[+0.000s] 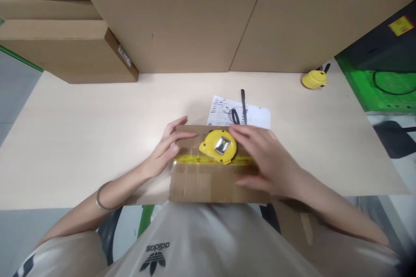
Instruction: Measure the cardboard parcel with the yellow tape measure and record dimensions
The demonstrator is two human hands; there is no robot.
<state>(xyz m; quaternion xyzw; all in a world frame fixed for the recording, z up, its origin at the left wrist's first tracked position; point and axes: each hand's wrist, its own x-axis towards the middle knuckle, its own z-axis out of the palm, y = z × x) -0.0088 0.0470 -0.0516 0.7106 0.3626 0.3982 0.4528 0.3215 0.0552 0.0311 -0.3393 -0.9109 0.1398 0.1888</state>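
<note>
A small cardboard box [195, 184] lies at the table's front edge against my shirt, with a strip of yellow printed tape [186, 160] across its top. On top of the box rests a yellow tape measure [214, 147], its silver clip facing up. My left hand [165, 147] is at the box's left side, fingers stretched and apart, fingertips over the top edge. Over the right part of the box is my right hand [263, 160], slightly blurred, thumb and fingers spread, fingertips close to the tape measure's right side. Neither hand holds anything.
Behind the box lie a printed paper sheet [256, 114] and a black pen [243, 106]. Another yellow tape measure [314, 78] sits at the back right. Large cardboard boxes [169, 26] wall off the table's back. A flatter carton [68, 54] stands at the back left.
</note>
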